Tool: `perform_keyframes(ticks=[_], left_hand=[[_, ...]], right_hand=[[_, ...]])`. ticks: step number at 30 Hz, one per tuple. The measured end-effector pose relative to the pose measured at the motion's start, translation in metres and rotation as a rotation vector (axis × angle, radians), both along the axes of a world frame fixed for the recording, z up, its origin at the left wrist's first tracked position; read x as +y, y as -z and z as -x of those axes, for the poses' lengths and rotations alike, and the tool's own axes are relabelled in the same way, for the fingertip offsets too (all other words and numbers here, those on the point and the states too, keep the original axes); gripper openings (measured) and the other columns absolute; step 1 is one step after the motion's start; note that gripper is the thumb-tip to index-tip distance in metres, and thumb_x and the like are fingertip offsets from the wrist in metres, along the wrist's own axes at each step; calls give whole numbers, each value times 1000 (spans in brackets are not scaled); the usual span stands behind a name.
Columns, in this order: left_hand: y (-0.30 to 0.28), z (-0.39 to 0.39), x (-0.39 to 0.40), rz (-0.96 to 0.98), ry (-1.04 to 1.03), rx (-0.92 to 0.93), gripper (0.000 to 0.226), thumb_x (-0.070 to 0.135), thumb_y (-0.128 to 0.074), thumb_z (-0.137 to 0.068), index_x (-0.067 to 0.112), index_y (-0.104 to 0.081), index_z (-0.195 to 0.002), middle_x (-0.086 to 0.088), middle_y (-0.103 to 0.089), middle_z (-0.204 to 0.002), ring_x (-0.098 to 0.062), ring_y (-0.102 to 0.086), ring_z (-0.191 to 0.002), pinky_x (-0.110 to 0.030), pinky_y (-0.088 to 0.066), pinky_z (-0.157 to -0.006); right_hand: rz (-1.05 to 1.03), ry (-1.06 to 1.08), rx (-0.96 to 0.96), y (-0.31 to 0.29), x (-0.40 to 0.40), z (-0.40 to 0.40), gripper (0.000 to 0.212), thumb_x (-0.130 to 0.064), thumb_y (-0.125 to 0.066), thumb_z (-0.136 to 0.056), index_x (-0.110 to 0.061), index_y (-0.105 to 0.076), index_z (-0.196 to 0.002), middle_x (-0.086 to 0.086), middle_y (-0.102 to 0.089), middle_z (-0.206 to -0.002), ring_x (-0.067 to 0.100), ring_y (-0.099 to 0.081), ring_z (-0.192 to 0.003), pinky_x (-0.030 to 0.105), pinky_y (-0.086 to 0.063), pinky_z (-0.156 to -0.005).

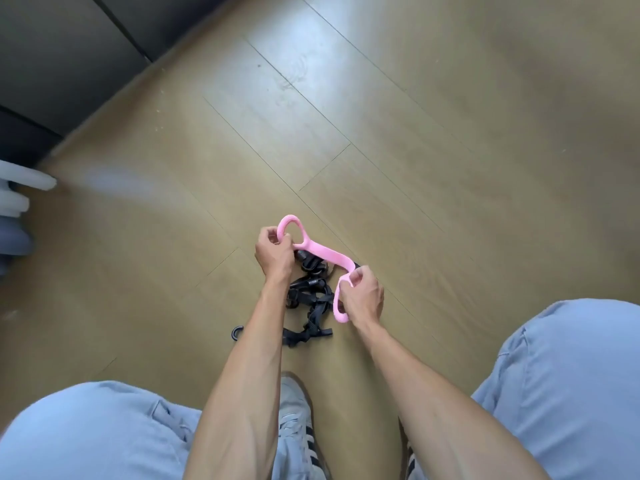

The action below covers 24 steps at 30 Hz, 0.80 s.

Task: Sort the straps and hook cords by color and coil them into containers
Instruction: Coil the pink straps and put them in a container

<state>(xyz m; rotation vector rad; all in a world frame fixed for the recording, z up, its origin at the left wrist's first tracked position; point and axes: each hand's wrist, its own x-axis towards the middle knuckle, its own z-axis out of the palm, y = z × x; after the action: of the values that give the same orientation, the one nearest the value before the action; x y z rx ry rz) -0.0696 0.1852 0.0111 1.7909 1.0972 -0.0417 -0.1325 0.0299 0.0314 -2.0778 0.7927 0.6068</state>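
Above the wooden floor, at the centre of our view, we hold a pink strap stretched between both hands. Our left hand pinches the looped end at about ten o'clock, fingers curled round the loop; our right hand grips the other loop at about four o'clock, fingers clenched on it. Directly beneath lies a tangle of black straps on the floor, with a black hook poking out at its eight o'clock side.

No container shows in our view, so we judge the coiling is not yet begun. The risk, as we see it: the pink strap hangs close over the black pile, and lowering it could snag a buckle or hook and drag the tangle along. A loose pinch could also let the strap spring free and uncoil.
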Motion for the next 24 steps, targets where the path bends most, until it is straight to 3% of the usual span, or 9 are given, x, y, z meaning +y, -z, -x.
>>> perform_keyframes(ticks=[3,5,8,11,14,18,21,24], left_hand=[[-46,-11,-2,82,71,-103,16,4,-68,-83,18,-60,-81,-2,-65,-82,-14,-60,-73,-38,-55,-76],[-87,-10,-5,119,134,-132,18,5,-71,-84,20,-61,-80,3,-64,-77,-8,-59,-68,-35,-54,-74],[-168,-3,-10,176,221,-118,17,6,-73,-84,18,-62,-81,1,-66,-78,-12,-62,-71,-40,-57,-78],[-268,10,-15,219,292,-115,11,9,-74,-85,13,-63,-83,-3,-67,-79,-16,-63,-72,-43,-57,-76],[-378,21,-20,245,342,-165,9,11,-74,-84,11,-64,-84,-5,-71,-81,-20,-68,-75,-41,-56,-74],[-537,38,-22,265,365,-227,10,14,-74,-85,21,-67,-82,-2,-75,-86,-18,-73,-84,-33,-58,-77],[-644,56,-18,257,325,-293,6,16,-72,-86,21,-69,-84,2,-75,-87,-15,-72,-90,-31,-57,-78],[-741,70,-5,217,291,-373,4,20,-74,-88,23,-71,-86,6,-75,-86,-9,-71,-89,-17,-52,-72]], right_hand=[[-14,57,-92,-40,6,-22,12,-21,-67,-83,-16,-57,-84,-7,-60,-77,24,-59,-83,34,-42,-67],[-71,88,-123,-79,10,-31,13,-22,-70,-84,-15,-58,-84,-5,-64,-83,22,-61,-85,36,-47,-74],[-170,111,-144,-161,16,-40,9,-16,-69,-84,-14,-61,-85,-6,-65,-83,20,-64,-82,33,-51,-73],[-247,108,-150,-262,20,-45,6,-15,-66,-81,-19,-63,-85,-8,-65,-82,16,-64,-77,29,-50,-64],[-294,111,-149,-375,24,-49,8,-12,-61,-85,-19,-65,-87,-3,-69,-86,16,-67,-78,34,-54,-72],[-387,129,-151,-540,28,-49,27,-6,-50,-85,-21,-72,-87,0,-76,-80,7,-71,-66,34,-59,-74],[-566,110,-151,-656,27,-41,38,1,-49,-75,-22,-79,-80,8,-78,-81,23,-76,-81,37,-62,-79],[-632,-113,-226,-752,27,-25,33,-3,-65,-80,-33,-80,-81,1,-79,-88,19,-75,-92,35,-61,-86]])
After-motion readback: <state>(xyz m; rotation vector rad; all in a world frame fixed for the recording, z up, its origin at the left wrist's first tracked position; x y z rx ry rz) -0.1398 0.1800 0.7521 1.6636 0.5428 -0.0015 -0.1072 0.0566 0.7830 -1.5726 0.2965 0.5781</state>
